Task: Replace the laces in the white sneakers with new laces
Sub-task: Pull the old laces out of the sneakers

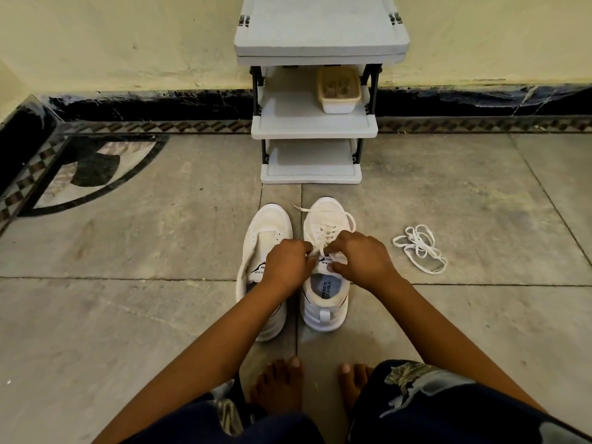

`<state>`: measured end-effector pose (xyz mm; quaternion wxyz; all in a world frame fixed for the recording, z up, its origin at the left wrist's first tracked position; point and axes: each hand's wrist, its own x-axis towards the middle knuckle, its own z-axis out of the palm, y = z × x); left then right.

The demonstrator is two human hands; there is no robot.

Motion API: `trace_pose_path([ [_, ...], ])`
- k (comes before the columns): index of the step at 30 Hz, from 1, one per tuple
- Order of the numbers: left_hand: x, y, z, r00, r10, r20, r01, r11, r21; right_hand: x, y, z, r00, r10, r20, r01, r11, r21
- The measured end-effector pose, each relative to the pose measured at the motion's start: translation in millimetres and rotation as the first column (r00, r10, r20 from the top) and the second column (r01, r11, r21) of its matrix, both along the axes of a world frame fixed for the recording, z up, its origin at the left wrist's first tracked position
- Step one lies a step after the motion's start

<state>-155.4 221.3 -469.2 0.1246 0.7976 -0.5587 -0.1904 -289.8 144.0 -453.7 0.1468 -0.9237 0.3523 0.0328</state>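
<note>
Two white sneakers stand side by side on the floor, toes pointing away from me. The left sneaker [267, 229] has no lace and its tongue lies open. The right sneaker [323, 302] carries a white lace [328, 227] through its eyelets, with loose ends trailing over the toe. My left hand [286, 265] and my right hand [362, 261] meet over the right sneaker's tongue, each pinching a strand of that lace. A loose white lace [419, 249] lies tangled on the floor to the right of the shoes.
A grey plastic shoe rack [315, 129] stands against the wall just beyond the sneakers, with a small tub [339, 91] on its middle shelf. My bare feet [278, 386] rest on the stone floor right behind the shoes.
</note>
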Motion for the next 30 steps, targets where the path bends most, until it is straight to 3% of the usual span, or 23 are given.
trace_pose_path([
  [4,0.6,-1.9,2.0,1.0,-0.007,-0.006,0.008,1.0,0.028,14.1,-0.9,3.5,0.98,0.158,-0.12,-0.189,0.93,-0.314],
  [6,0.8,-3.1,3.1,1.0,-0.01,-0.015,0.011,0.998,0.054,13.7,-2.1,5.0,0.986,0.123,-0.111,-0.151,0.944,-0.294],
  [7,1.0,-3.5,3.0,1.0,-0.011,-0.013,0.012,0.998,0.064,10.7,-3.0,7.6,0.999,0.046,0.018,-0.042,0.98,-0.192],
  [8,1.6,-4.3,3.3,1.0,-0.014,-0.006,0.014,0.998,0.069,6.9,-4.7,13.4,0.975,-0.09,0.204,0.089,0.996,0.014],
  [10,2.6,-4.7,2.8,1.0,-0.022,0.007,0.022,0.998,0.064,3.8,-8.4,30.1,0.771,-0.395,0.5,0.095,0.847,0.523],
  [11,2.7,-4.9,2.6,1.0,-0.026,0.006,0.026,0.998,0.059,3.6,-10.6,37.4,0.667,-0.481,0.569,0.033,0.782,0.623],
  [13,1.4,-5.4,1.6,0.999,-0.033,0.009,0.033,0.998,0.057,4.5,-14.1,44.0,0.59,-0.524,0.614,0.024,0.771,0.636],
  [15,-0.1,-5.4,1.5,0.999,-0.039,0.024,0.037,0.997,0.061,5.3,-15.0,43.7,0.64,-0.497,0.586,0.084,0.803,0.59],
  [17,-0.2,-5.1,1.5,0.999,-0.038,0.024,0.037,0.997,0.063,2.1,-17.7,31.8,0.786,-0.394,0.476,0.145,0.866,0.478],
  [19,0.4,-4.8,0.8,1.0,-0.026,0.011,0.025,0.998,0.063,-1.0,-15.6,18.0,0.961,-0.178,0.211,0.122,0.96,0.251],
  [21,0.7,-5.0,0.4,1.0,-0.019,0.006,0.018,0.998,0.064,-0.4,-8.2,6.3,0.999,0.011,-0.036,-0.009,0.999,0.047],
  [22,0.8,-5.3,-0.1,1.0,-0.02,0.009,0.019,0.998,0.064,0.6,-3.8,1.3,0.995,0.059,-0.085,-0.061,0.998,-0.027],
  [26,0.3,-7.0,-0.4,0.999,-0.032,0.02,0.031,0.998,0.062,2.7,2.5,-7.5,0.997,0.075,0.008,-0.072,0.974,-0.214],
  [28,-1.0,-7.5,-0.7,0.999,-0.031,0.028,0.029,0.998,0.062,3.7,-1.8,-4.9,0.98,-0.017,0.198,0.031,0.997,-0.067],
  [30,-0.8,-6.8,0.4,0.999,-0.025,0.044,0.022,0.998,0.062,6.4,-6.0,-0.2,0.897,-0.157,0.414,0.066,0.972,0.226],
])
